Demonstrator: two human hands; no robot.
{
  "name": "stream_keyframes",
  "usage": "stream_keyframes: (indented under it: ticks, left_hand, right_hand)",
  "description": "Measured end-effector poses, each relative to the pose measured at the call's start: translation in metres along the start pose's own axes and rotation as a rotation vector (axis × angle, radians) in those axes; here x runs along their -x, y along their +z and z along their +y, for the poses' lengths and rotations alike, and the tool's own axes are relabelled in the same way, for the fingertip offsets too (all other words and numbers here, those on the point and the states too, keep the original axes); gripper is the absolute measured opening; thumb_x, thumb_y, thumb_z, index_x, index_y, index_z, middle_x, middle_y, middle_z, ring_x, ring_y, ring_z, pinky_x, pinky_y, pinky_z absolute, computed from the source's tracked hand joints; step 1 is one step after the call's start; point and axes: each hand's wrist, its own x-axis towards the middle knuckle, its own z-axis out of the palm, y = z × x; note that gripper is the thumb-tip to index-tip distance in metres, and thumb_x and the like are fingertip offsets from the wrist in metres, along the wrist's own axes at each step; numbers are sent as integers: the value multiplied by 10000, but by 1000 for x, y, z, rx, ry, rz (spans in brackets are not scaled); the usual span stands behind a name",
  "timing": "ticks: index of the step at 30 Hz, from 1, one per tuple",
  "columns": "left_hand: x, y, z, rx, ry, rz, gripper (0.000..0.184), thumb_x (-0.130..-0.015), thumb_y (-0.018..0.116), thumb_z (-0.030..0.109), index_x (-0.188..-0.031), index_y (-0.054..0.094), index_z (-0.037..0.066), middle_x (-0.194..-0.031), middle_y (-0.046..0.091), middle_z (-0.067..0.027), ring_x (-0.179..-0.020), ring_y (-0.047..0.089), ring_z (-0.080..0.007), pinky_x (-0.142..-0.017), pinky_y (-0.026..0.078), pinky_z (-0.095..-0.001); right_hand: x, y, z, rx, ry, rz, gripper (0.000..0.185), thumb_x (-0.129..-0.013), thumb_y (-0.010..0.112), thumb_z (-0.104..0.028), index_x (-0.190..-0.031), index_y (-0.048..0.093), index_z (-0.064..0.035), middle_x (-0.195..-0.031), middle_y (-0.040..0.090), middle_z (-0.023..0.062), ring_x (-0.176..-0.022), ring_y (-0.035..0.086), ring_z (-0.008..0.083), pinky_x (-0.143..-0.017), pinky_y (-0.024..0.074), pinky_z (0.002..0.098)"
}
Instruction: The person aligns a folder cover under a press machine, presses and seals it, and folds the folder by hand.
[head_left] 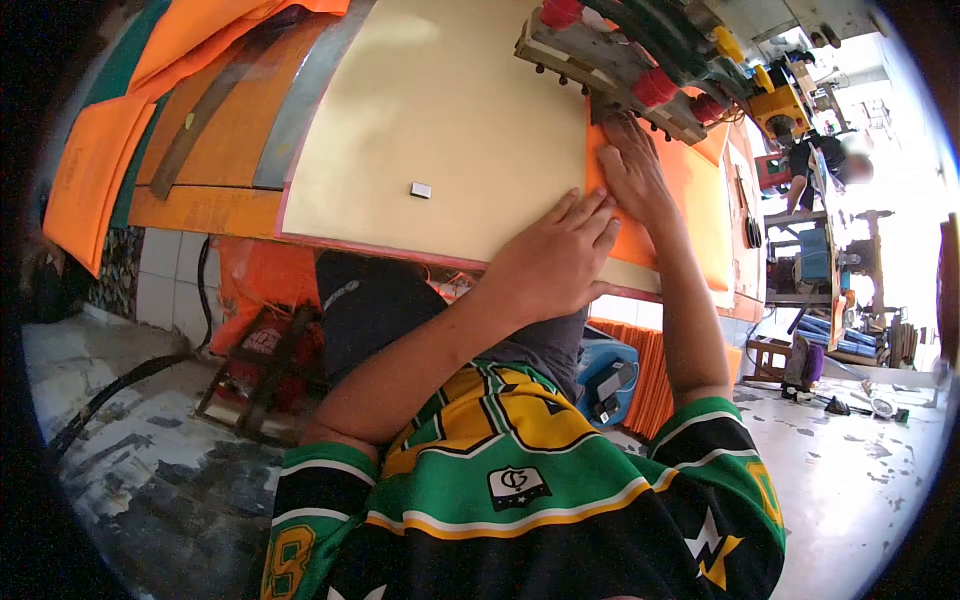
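Observation:
My left hand (pixel 555 255) lies palm down with fingers spread, across the right edge of a large cream sheet (pixel 440 120) and onto orange material (pixel 690 195). Farther up, my right hand (pixel 635 168) rests flat on the orange material along the same edge, its fingers stretched out. Its fingertips reach close to the metal bar of a machine (pixel 610 80) with red parts, and are partly in shadow. A small white block (pixel 420 190) sits on the cream sheet, touched by neither hand.
Orange fabric (pixel 90 180) hangs over the table's left end. Scissors (pixel 750 220) lie at the right. Below the table are stacked orange pieces (pixel 640 365) and a blue container (pixel 605 380). A black hose (pixel 120 385) runs at the left. Another person (pixel 815 160) is far right.

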Motion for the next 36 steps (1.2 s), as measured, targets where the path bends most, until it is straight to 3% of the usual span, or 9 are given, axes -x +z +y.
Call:
stream_keyframes:
  ticks: [4,19,32,34,36]
  left_hand:
    - [2,0,1,-27,4,-6,829,-982,736,524,-1519,540,-76,-1621,548,-275,-1596,435,-419,-1353,304,-546]
    - [0,-1,2,-14,-18,-22,840,-991,724,529,-1543,541,-77,-1647,531,-279,-1611,422,-397,-1359,291,-538]
    - [0,3,2,-17,-12,-12,836,-996,725,523,-1542,538,-82,-1643,534,-290,-1607,430,-403,-1355,297,-541]
    - [0,1,2,-32,-13,-14,837,-995,723,530,-1539,546,-82,-1641,539,-287,-1605,435,-401,-1356,295,-539]
    - [0,1,2,-32,-14,-15,838,-994,721,534,-1536,551,-82,-1642,539,-285,-1605,436,-400,-1358,293,-538]
  right_hand:
    - [-1,-2,1,10,50,-109,590,-1060,424,-335,-1537,546,-10,-1628,516,259,-1521,455,445,-1291,290,566]
    - [5,11,17,38,77,-99,668,-1107,420,-358,-1692,396,-35,-1787,355,234,-1670,297,411,-1347,189,590]
    - [7,13,25,47,30,-92,649,-1124,420,-338,-1697,407,-32,-1786,365,236,-1686,270,404,-1354,186,584]
    - [3,2,9,90,68,-159,688,-1097,425,-294,-1701,369,31,-1804,317,251,-1692,245,401,-1366,192,485]
    - [1,-1,-3,65,119,-157,703,-1095,419,-299,-1718,348,19,-1812,299,248,-1699,230,395,-1369,180,484]
